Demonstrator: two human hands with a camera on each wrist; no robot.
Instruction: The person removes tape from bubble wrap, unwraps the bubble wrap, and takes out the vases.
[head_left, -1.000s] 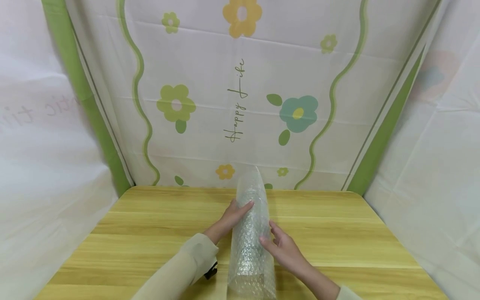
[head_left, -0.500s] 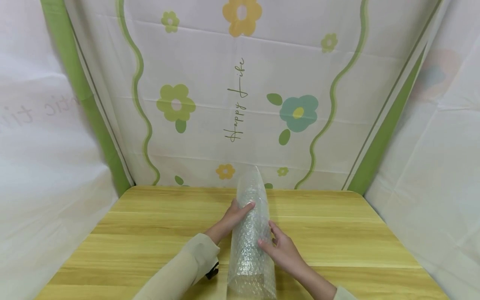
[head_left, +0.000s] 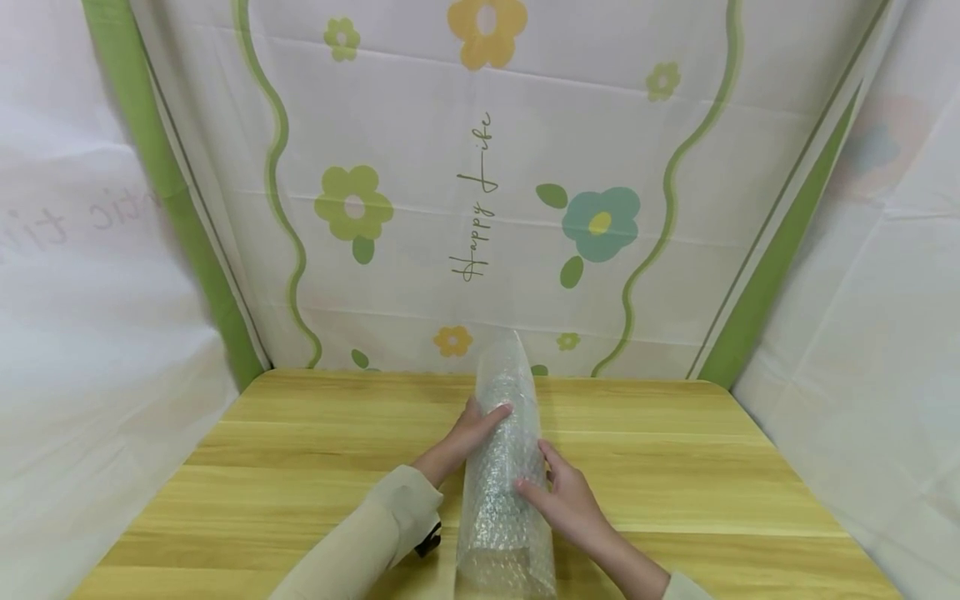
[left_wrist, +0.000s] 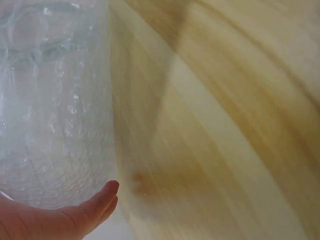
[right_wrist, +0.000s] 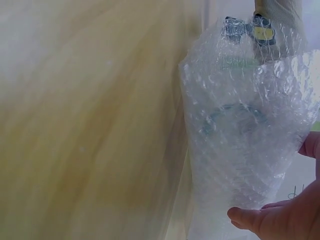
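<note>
A long roll of clear bubble wrap (head_left: pixel 498 500) lies on the wooden table (head_left: pixel 315 483), pointing away from me. Through its layers in the left wrist view, a greenish round rim (left_wrist: pixel 45 50) shows; what it belongs to is unclear. My left hand (head_left: pixel 468 432) grips the roll's far left side, thumb across the top and the other fingers largely hidden. On the right side, nearer to me, my right hand (head_left: pixel 564 498) holds the wrap with thumb on top and index finger along the side. The right wrist view shows this hand (right_wrist: pixel 290 215) at the roll's edge.
A white cloth wall with printed flowers (head_left: pixel 598 225) rises behind the table. More white cloth hangs at the left (head_left: pixel 90 333) and right (head_left: pixel 862 333). A black strap (head_left: pixel 428 540) shows by my left cuff.
My right thumb has slid slightly toward me on the wrap. The left hand and the roll stay almost still; the head view shifts a little.
</note>
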